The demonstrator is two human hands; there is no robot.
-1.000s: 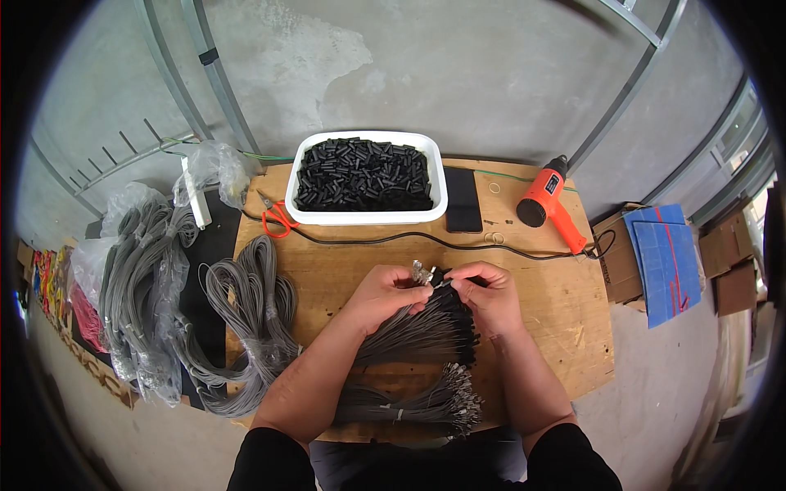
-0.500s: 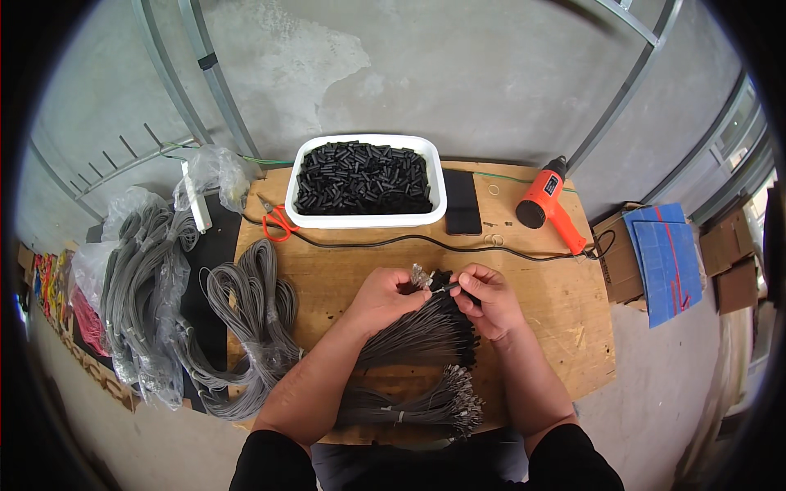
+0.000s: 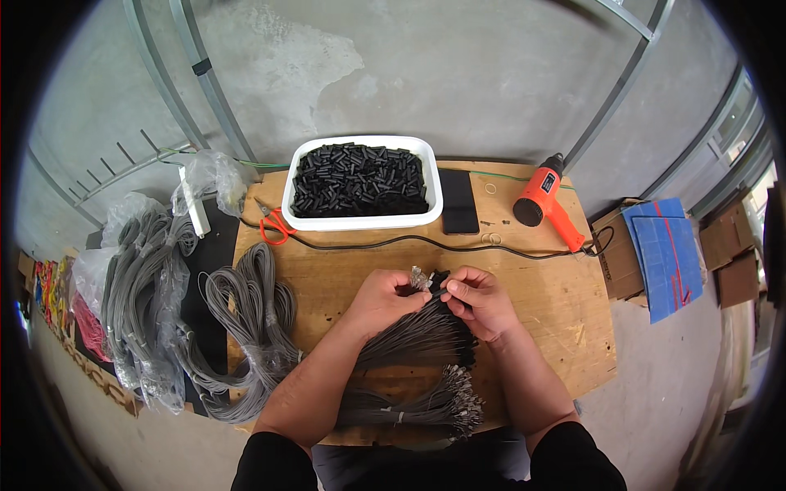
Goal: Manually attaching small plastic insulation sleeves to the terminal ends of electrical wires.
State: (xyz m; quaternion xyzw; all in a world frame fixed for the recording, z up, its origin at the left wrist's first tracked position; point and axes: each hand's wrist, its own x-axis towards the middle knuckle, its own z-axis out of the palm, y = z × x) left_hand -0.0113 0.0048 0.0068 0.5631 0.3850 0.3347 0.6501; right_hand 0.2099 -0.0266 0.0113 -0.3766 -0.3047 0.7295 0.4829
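Observation:
My left hand (image 3: 388,296) is closed around several grey cables, and their silvery metal ends (image 3: 420,278) stick out between thumb and fingers. Thumb and forefinger of my right hand (image 3: 481,299) pinch a short black sleeve (image 3: 440,293), right by the left fingertips. Whether a cable end sits inside the sleeve is too small to tell. Under both hands lies a fanned bundle of grey cables (image 3: 409,337) whose right ends carry black sleeves. Nearer to me rests a tied cable bundle (image 3: 393,407) with bare metal ends.
A white tub (image 3: 360,222) full of black sleeves (image 3: 360,180) stands at the back. Around it lie orange-handled scissors (image 3: 278,227), a dark phone (image 3: 460,203), a black cord (image 3: 368,244) and an orange heat gun (image 3: 547,200). Coiled grey cables (image 3: 254,299) cover the left side.
My right hand has shifted slightly left, bringing the black sleeve close against the left fingertips. The left hand keeps its hold on the cables.

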